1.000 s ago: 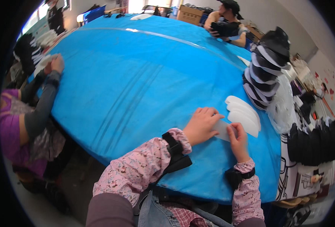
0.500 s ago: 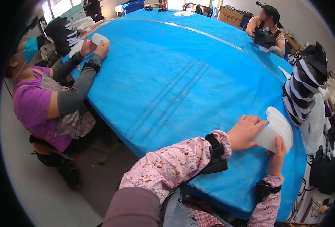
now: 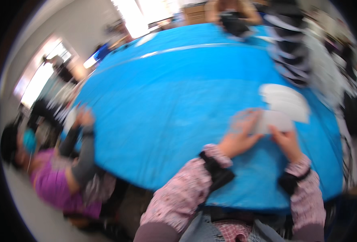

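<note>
A thin white curved piece (image 3: 273, 121), like a flat shoe insert, lies between my hands over the blue-covered table. My left hand (image 3: 242, 131) touches its left side, fingers stretched out and thumb apart. My right hand (image 3: 287, 142) grips its near right edge, the thumb on top and the other fingers partly hidden beneath. Just beyond it, several similar white pieces (image 3: 286, 99) lie overlapped in a fan. Motion blur softens the hands and pieces, so the exact kind of piece cannot be made out.
The blue table cover (image 3: 166, 109) spreads ahead and left. A tall stack of black-and-white shoe-like parts (image 3: 289, 44) stands at the far right, beside clear plastic wrap (image 3: 325, 76). One co-worker (image 3: 57, 177) sits at the left; another (image 3: 235, 16) handles a dark item across the table.
The view has swung to the right. The white piece has come away from the fanned pile, nearer to me, and the pile lies beyond it. My right thumb stays on the piece.
</note>
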The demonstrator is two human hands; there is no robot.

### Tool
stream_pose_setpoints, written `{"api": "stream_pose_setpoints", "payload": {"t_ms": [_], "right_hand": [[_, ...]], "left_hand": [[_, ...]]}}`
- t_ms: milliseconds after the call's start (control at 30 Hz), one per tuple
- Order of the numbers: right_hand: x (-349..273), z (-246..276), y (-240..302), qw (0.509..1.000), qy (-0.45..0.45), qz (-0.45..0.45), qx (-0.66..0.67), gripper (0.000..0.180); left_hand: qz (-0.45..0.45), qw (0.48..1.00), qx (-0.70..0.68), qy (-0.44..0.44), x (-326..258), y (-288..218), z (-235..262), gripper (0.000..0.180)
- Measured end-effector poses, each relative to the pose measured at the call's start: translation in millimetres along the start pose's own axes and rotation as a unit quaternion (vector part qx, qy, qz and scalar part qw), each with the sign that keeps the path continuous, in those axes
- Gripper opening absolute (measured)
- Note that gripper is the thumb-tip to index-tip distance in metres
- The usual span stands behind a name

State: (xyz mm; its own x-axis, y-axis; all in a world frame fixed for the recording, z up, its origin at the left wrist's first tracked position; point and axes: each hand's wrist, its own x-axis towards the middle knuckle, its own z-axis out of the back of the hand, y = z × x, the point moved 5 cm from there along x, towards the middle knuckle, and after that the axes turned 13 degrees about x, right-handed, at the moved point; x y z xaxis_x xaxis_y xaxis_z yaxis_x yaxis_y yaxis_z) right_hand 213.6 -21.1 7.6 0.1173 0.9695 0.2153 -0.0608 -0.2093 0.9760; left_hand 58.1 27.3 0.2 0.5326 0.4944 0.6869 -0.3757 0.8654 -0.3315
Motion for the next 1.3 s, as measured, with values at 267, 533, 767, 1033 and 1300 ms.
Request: {"api": "stream_pose_setpoints", "payload": {"t_ms": [267,533,767,1033,1300], "right_hand": [[2,-4,6,0.995,0.003,0.083,0.053,0.046],[1,2,-4,0.985,-0.007,0.126,0.113,0.057],[-1,-3,7,0.996,0.005,0.025,0.083,0.050],[-1,9,10,0.992,-0.035,0.034,0.118,0.044],[2,11,10,0.995,-0.059,0.038,0.070,0.054]], "left_hand": [[0.032,0.989,-0.049,0.135,17,-9,10,0.065],[0.097,0.962,-0.184,0.176,13,-5,-9,0.058],[0.063,0.980,-0.115,0.148,16,-3,4,0.058],[0.054,0.985,-0.097,0.133,13,-2,-3,0.054],[0.072,0.982,-0.111,0.134,13,7,-9,0.055]]}}
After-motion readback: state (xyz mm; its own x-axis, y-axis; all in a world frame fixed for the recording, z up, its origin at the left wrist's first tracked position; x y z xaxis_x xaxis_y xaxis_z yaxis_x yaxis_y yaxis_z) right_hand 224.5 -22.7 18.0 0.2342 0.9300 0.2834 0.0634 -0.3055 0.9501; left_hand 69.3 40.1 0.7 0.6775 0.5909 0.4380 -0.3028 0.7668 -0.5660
